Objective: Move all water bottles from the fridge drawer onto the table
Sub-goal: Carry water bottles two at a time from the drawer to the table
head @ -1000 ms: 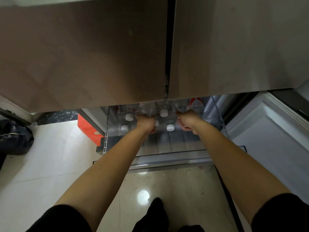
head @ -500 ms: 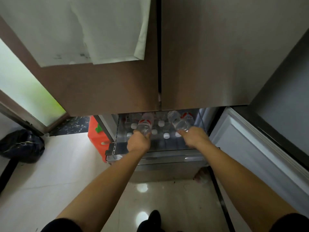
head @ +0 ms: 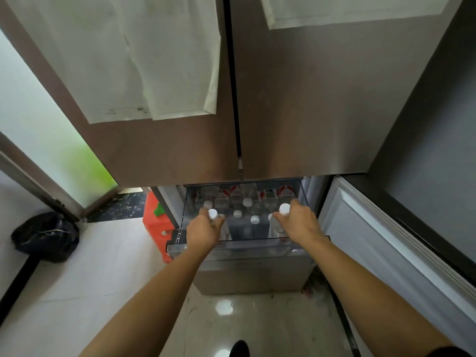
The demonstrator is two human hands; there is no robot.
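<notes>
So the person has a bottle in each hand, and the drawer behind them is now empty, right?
Not quite. The head view shows the left hand and right hand each gripping a bottle, but the fridge drawer is not empty: several more white-capped water bottles stand behind the hands.

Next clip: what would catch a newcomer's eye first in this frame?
Two bare arms reach into the open fridge drawer at bottom centre: the left hand and the right hand each grip a white-capped water bottle. More bottles stand behind them. White sheets hang on the closed doors above.
</notes>
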